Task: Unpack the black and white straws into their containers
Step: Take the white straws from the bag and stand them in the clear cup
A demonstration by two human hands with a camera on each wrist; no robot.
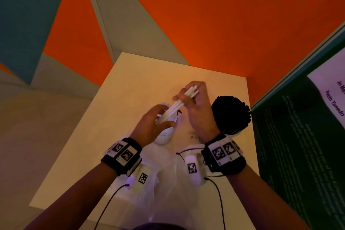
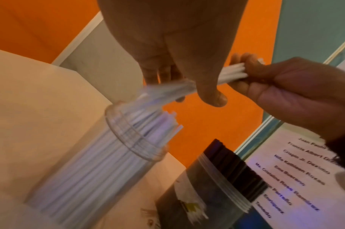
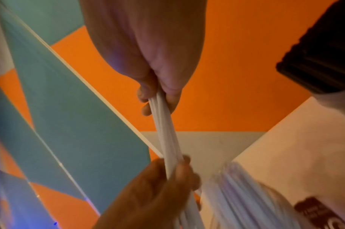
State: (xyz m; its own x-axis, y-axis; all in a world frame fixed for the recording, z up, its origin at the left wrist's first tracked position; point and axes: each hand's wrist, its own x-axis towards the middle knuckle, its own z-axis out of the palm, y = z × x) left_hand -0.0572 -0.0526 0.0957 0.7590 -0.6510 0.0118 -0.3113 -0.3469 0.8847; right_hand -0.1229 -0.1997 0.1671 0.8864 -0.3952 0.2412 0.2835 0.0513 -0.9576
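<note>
A bundle of white straws (image 1: pixel 177 105) slants over the clear jar of white straws (image 1: pixel 166 136). My right hand (image 1: pixel 194 99) grips the bundle's upper end (image 3: pixel 160 106). My left hand (image 1: pixel 158 117) pinches its lower end (image 2: pixel 179 88) just above the jar's mouth (image 2: pixel 116 108), which is full of white straws (image 2: pixel 101 155). To the right stands a second clear jar packed with black straws (image 1: pixel 231 113), also seen in the left wrist view (image 2: pixel 232 168).
The pale square table (image 1: pixel 141 80) has a crumpled clear plastic bag (image 1: pixel 168 173) at its near edge. An orange wall (image 1: pixel 224 24) rises behind, and a dark green board with a white printed sheet (image 1: pixel 298 136) stands close on the right.
</note>
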